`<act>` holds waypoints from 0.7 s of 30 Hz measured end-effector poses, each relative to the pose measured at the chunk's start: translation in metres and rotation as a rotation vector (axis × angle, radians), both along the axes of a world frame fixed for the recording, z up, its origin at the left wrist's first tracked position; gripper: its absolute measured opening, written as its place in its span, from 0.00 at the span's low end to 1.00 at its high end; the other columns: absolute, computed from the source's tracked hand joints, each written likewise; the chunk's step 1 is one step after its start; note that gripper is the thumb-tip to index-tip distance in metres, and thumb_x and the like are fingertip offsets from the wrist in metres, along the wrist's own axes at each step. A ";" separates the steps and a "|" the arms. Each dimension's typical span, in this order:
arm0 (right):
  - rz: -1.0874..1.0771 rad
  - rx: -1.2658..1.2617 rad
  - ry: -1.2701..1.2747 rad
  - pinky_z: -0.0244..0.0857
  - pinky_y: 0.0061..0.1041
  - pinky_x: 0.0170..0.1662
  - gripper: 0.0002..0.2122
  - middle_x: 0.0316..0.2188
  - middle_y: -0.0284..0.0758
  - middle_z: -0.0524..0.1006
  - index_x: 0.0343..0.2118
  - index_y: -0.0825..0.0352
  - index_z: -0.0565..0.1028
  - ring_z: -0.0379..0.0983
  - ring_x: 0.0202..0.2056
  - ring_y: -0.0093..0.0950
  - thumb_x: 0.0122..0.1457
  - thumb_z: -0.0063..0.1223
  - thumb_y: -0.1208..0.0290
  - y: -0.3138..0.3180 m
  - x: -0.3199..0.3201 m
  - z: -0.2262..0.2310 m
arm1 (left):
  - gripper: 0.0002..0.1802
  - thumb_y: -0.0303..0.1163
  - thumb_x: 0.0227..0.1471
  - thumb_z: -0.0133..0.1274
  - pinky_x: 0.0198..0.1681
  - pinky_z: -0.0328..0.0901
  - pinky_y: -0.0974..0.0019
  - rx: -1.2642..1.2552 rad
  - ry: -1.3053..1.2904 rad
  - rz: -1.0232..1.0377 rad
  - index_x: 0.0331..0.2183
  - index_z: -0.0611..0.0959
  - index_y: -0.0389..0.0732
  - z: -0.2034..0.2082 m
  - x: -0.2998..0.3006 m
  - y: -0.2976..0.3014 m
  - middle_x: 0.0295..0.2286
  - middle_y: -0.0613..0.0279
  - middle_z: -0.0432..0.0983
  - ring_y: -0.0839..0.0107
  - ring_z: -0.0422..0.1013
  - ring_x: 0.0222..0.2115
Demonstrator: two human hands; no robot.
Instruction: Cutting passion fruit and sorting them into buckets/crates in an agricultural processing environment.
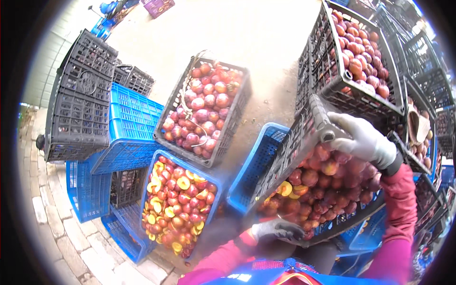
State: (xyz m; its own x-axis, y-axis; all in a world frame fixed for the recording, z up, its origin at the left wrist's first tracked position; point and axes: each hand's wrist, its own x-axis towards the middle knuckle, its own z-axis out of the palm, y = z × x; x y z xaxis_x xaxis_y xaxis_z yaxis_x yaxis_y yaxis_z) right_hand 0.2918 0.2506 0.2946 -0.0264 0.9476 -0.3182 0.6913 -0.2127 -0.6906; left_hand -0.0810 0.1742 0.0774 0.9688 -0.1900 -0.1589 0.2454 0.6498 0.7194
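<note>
A black plastic crate [295,149] full of red plums [327,183] stands tilted right in front of me. My right hand [363,140], in a grey-white glove, has its fingers wrapped over the far corner of that crate. At its near left corner is my left hand [279,230], gloved too, with curled, dark fingertips at the rim beside the plums. Motion smears this hand a little. A few cut yellow halves [286,188] lie among the plums. Under the crate's left side, part of a blue crate [254,166] shows.
Left of me, a blue crate [219,183] holds whole and halved plums. Beyond it stands a black crate of plums [244,97] with a pale cord on top. Stacked crates [80,99] rise at far left. More plum-filled black crates [354,88] are stacked at right.
</note>
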 end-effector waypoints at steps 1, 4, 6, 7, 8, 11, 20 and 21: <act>-0.006 0.018 -0.064 0.71 0.37 0.58 0.33 0.52 0.50 0.81 0.65 0.69 0.72 0.80 0.54 0.43 0.60 0.65 0.56 0.000 -0.001 0.001 | 0.27 0.43 0.68 0.56 0.64 0.66 0.57 0.062 -0.071 -0.007 0.59 0.81 0.35 0.008 0.006 0.009 0.55 0.54 0.81 0.63 0.75 0.58; -0.025 0.034 -0.209 0.71 0.41 0.60 0.35 0.56 0.51 0.80 0.66 0.67 0.72 0.78 0.57 0.49 0.59 0.65 0.52 -0.004 0.000 0.003 | 0.33 0.42 0.64 0.60 0.68 0.60 0.54 0.099 -0.213 0.055 0.64 0.75 0.35 0.128 0.044 0.036 0.61 0.51 0.73 0.59 0.68 0.63; -0.068 0.023 -0.217 0.71 0.42 0.60 0.35 0.57 0.50 0.79 0.66 0.66 0.72 0.78 0.57 0.49 0.60 0.65 0.51 -0.008 -0.005 0.015 | 0.38 0.40 0.62 0.62 0.71 0.55 0.52 0.098 -0.394 0.092 0.67 0.71 0.35 0.238 0.074 0.045 0.64 0.48 0.68 0.57 0.63 0.67; -0.077 0.018 -0.223 0.71 0.42 0.60 0.34 0.58 0.50 0.79 0.66 0.65 0.72 0.78 0.57 0.49 0.60 0.64 0.51 -0.006 -0.009 0.023 | 0.41 0.40 0.60 0.63 0.73 0.53 0.52 0.082 -0.493 0.094 0.68 0.69 0.35 0.290 0.084 0.044 0.66 0.47 0.66 0.56 0.61 0.69; -0.060 0.025 -0.257 0.71 0.43 0.60 0.34 0.58 0.49 0.79 0.66 0.65 0.73 0.78 0.57 0.49 0.61 0.63 0.50 -0.007 -0.012 0.027 | 0.43 0.39 0.59 0.64 0.74 0.51 0.51 0.069 -0.580 0.089 0.70 0.67 0.35 0.336 0.088 0.038 0.68 0.46 0.63 0.54 0.59 0.70; -0.047 -0.020 -0.379 0.71 0.44 0.60 0.34 0.60 0.48 0.78 0.66 0.63 0.73 0.78 0.57 0.48 0.62 0.60 0.47 -0.008 -0.021 0.040 | 0.43 0.42 0.58 0.67 0.69 0.57 0.50 0.171 -0.754 0.101 0.68 0.70 0.36 0.444 0.079 0.036 0.66 0.43 0.65 0.51 0.63 0.66; -0.029 -0.366 -0.573 0.69 0.45 0.63 0.36 0.67 0.43 0.73 0.74 0.53 0.63 0.74 0.62 0.48 0.65 0.54 0.46 0.022 -0.050 0.067 | 0.34 0.41 0.56 0.69 0.59 0.66 0.50 0.348 -0.869 0.103 0.59 0.78 0.37 0.560 0.002 0.103 0.55 0.45 0.75 0.49 0.72 0.56; -0.034 -0.374 -0.594 0.69 0.45 0.62 0.35 0.66 0.43 0.73 0.74 0.52 0.64 0.74 0.62 0.48 0.65 0.53 0.47 0.023 -0.053 0.068 | 0.33 0.41 0.56 0.69 0.58 0.67 0.51 0.359 -0.878 0.118 0.58 0.79 0.37 0.564 -0.011 0.118 0.54 0.45 0.76 0.49 0.73 0.55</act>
State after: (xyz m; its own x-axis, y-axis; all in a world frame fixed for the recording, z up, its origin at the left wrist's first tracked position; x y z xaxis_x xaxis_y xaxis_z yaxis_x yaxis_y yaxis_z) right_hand 0.2391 0.2732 0.3625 0.2808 0.7689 -0.5744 0.9175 -0.3906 -0.0743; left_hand -0.0919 0.2924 0.6415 0.7800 -0.1644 0.6038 -0.5296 0.3404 0.7769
